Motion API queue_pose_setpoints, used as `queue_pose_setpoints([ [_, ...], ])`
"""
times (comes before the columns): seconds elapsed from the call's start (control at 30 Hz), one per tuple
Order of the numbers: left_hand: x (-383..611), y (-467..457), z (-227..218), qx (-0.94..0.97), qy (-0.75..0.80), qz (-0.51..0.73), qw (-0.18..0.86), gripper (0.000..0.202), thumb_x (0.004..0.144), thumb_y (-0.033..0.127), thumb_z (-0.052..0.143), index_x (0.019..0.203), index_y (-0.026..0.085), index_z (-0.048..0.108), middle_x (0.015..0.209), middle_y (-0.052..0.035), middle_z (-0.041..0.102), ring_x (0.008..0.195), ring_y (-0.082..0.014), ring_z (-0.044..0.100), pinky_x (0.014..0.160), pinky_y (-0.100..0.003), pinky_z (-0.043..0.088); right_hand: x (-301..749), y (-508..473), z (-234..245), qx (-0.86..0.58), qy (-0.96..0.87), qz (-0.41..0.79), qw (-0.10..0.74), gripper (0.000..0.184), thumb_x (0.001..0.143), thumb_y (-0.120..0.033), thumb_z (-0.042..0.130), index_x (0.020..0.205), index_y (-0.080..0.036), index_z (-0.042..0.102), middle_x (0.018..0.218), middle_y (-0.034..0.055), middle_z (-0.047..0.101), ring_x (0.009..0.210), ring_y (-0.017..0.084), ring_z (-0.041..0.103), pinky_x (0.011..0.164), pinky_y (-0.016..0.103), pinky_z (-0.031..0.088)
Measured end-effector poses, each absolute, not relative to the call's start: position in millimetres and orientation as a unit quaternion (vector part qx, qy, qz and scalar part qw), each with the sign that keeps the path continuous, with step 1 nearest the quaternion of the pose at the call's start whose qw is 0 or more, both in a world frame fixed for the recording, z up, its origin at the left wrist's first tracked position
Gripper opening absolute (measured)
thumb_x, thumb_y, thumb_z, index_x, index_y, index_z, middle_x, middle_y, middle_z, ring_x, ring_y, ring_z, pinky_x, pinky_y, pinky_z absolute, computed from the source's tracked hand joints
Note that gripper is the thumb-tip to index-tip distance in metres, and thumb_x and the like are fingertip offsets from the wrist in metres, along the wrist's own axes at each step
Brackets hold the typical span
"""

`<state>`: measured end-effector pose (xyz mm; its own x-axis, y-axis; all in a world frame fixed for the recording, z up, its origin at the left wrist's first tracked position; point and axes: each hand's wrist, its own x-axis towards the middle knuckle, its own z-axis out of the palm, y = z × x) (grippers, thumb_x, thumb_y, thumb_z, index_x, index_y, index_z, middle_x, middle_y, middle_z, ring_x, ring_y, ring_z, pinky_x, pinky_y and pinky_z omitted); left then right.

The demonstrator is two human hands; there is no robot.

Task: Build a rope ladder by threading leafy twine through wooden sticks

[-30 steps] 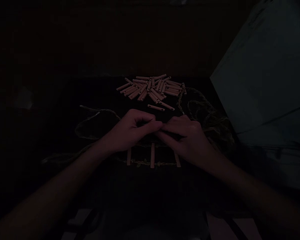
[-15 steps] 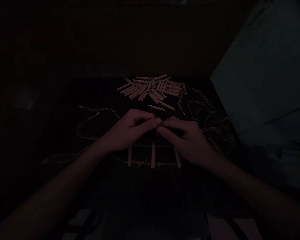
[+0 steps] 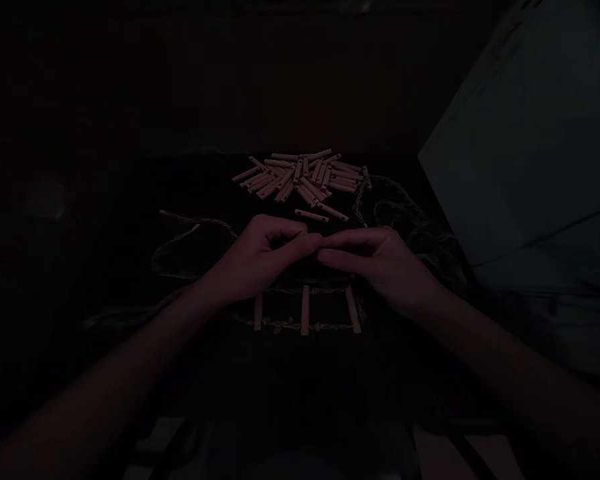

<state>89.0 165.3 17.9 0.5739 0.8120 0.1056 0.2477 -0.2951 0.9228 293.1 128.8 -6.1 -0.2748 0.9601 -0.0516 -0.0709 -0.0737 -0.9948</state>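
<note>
The view is very dark. My left hand point(image 3: 260, 260) is closed, thumb pressed against the curled fingers; anything in that pinch is too dark to make out. Its thumb tip meets the fingertips of my right hand point(image 3: 393, 270), whose thumb and fingers also come together in a pinch with its contents hidden. Just below the hands lies a small rope ladder: three wooden rungs point(image 3: 305, 311) joined by twisted cord point(image 3: 283, 327) along both ends. Loose cord point(image 3: 173, 273) loops out to the left, partly behind my left wrist.
Beyond my hands is a heap of short wooden sticks point(image 3: 280, 183) with holes near their ends. One stick point(image 3: 311, 216) lies nearest the hands. More cord point(image 3: 395, 190) tangles at the right, beside a pale slanted surface point(image 3: 530, 147).
My right hand has turned a little, its knuckles rising and its thumb lifting, which shows more of the right-hand rung. The left hand stays nearly still.
</note>
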Motion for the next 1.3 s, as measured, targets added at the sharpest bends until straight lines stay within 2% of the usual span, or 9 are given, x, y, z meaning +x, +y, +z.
queue_pose_setpoints([
  [0.17,88,165,19,0.753,0.355,0.296,0.469,0.049,0.095,0.036,0.063,0.056,0.014,0.042,0.058,0.004,0.03,0.056,-0.0065,0.028,0.05,-0.024,0.022,294,131,-7,-0.424,-0.54,0.586,0.43,0.019,0.077,-0.037,0.084,0.092,-0.025,0.082,0.095,0.0002,0.08,0.093,0.018,0.074,0.089,0.033,0.059],
  [0.53,87,167,20,0.762,0.353,0.299,0.453,0.049,0.096,0.036,0.06,0.056,0.014,0.04,0.057,0.0044,0.029,0.054,-0.0057,0.028,0.049,-0.022,0.023,290,131,-6,-0.428,-0.556,0.553,0.449,0.018,0.077,-0.03,0.084,0.093,-0.023,0.082,0.093,-0.0007,0.08,0.089,0.017,0.074,0.082,0.028,0.058],
  [0.63,87,165,19,0.786,0.367,0.268,0.418,0.048,0.098,0.038,0.055,0.058,0.014,0.044,0.058,0.0045,0.032,0.054,-0.0058,0.031,0.05,-0.021,0.025,285,128,-8,-0.446,-0.597,0.473,0.47,0.015,0.078,-0.026,0.084,0.091,-0.021,0.081,0.091,-0.0003,0.079,0.086,0.016,0.073,0.079,0.027,0.056],
  [0.73,88,165,16,0.818,0.375,0.221,0.376,0.046,0.099,0.043,0.054,0.064,0.013,0.056,0.058,0.0045,0.041,0.055,-0.006,0.039,0.052,-0.021,0.029,280,124,-8,-0.46,-0.635,0.39,0.483,0.01,0.082,-0.021,0.079,0.091,-0.019,0.079,0.092,0.0001,0.078,0.089,0.016,0.071,0.081,0.027,0.054],
  [0.83,89,165,13,0.835,0.362,0.207,0.359,0.047,0.101,0.044,0.052,0.069,0.012,0.063,0.058,0.0047,0.045,0.054,-0.0055,0.041,0.053,-0.021,0.03,279,123,-7,-0.474,-0.643,0.357,0.484,0.007,0.081,-0.019,0.078,0.089,-0.019,0.076,0.088,-0.0004,0.077,0.087,0.016,0.07,0.078,0.027,0.054],
  [1.03,89,166,9,0.846,0.319,0.242,0.353,0.044,0.102,0.036,0.052,0.067,0.011,0.061,0.059,0.0055,0.042,0.055,-0.0044,0.04,0.056,-0.019,0.031,285,127,-7,-0.467,-0.631,0.407,0.467,0.015,0.08,-0.022,0.08,0.093,-0.018,0.076,0.089,0.0005,0.077,0.085,0.016,0.07,0.076,0.027,0.053],
  [1.17,90,167,8,0.851,0.308,0.236,0.353,0.045,0.102,0.036,0.052,0.064,0.012,0.057,0.058,0.0056,0.04,0.054,-0.004,0.037,0.054,-0.019,0.029,289,129,-8,-0.477,-0.652,0.396,0.436,0.01,0.079,-0.026,0.082,0.085,-0.019,0.077,0.086,0.0001,0.077,0.086,0.018,0.07,0.082,0.031,0.052],
  [1.3,90,166,11,0.831,0.322,0.232,0.391,0.046,0.102,0.038,0.052,0.064,0.012,0.059,0.057,0.0048,0.041,0.054,-0.0052,0.038,0.053,-0.02,0.029,291,131,-8,-0.469,-0.636,0.437,0.428,0.012,0.08,-0.029,0.082,0.083,-0.018,0.076,0.083,-0.0001,0.076,0.083,0.017,0.07,0.079,0.029,0.052],
])
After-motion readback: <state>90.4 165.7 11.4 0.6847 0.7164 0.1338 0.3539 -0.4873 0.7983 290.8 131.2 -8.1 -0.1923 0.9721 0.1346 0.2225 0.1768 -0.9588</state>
